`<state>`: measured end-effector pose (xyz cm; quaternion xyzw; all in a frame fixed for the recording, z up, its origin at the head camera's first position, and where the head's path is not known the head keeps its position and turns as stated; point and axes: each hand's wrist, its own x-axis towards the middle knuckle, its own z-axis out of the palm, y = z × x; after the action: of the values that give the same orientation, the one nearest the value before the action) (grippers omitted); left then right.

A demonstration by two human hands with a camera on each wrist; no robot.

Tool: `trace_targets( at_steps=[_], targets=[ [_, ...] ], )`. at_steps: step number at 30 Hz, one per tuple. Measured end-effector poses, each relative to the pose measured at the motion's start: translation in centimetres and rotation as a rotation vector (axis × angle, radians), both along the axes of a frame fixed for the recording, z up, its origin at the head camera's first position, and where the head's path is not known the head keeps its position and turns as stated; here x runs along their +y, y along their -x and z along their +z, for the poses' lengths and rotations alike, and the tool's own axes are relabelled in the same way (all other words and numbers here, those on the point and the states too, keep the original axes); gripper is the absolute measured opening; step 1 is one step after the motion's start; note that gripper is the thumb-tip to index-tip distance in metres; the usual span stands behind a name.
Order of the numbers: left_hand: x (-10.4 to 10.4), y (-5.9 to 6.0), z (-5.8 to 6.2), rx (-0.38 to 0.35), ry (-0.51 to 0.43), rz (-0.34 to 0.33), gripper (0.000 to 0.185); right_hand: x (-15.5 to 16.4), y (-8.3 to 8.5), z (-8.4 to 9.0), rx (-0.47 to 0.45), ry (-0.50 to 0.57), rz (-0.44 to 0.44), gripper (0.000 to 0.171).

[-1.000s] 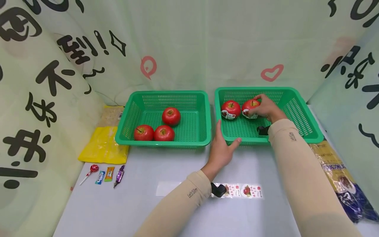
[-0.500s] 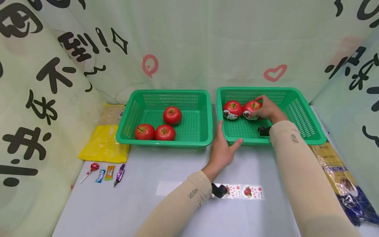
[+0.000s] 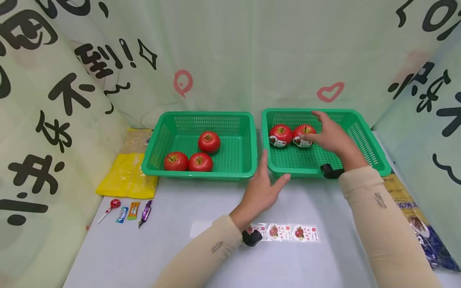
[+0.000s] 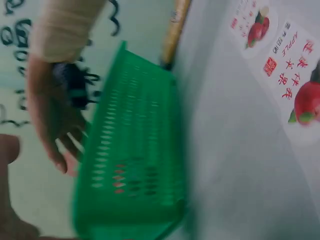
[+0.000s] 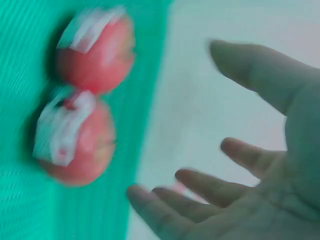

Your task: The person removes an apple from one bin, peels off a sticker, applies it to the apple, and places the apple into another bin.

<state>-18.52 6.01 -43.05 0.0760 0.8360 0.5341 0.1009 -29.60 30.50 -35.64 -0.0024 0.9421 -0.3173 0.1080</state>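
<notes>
Right hand (image 3: pixel 329 134): fingers spread, holding nothing, just beside the labelled apple (image 3: pixel 303 135) in the right basket (image 3: pixel 374 158). Left hand (image 3: pixel 264 188): open, at the near left corner of that basket. Second labelled apple (image 3: pixel 280 134) touching the first, at that basket's far left. Sticker strip (image 3: pixel 288 232) in front of the basket. Withdraw upward, clear of both apples; steady the rim to prevent sliding.

Sticker strip (image 4: pixel 295 65): is showing "APPLE" beside red Chinese characters and apple pictures.
Packet (image 3: pixel 407 204): is showing partial letters "OKO".
Backdrop cloth (image 3: pixel 65 96): is bearing the black character "不".
</notes>
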Motion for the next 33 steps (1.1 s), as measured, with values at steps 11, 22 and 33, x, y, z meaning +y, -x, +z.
trace_targets(
  at_steps=[11,22,33],
  targets=[
    [-14.1,-3.5,-0.9,0.459,-0.146,0.267,0.016,-6.5,-13.7,-3.5,0.337,0.504,0.088,0.048],
    [-21.4,-1.3,-4.5,0.602,-0.103,0.961,0.059,-10.0,-17.0,-10.5,0.321,0.692,0.056,0.035],
    [-23.3,0.6,-6.3,0.215,-0.479,0.805,0.104,-11.9,-16.8,-10.8,0.297,0.726,0.113,0.046]
  ],
)
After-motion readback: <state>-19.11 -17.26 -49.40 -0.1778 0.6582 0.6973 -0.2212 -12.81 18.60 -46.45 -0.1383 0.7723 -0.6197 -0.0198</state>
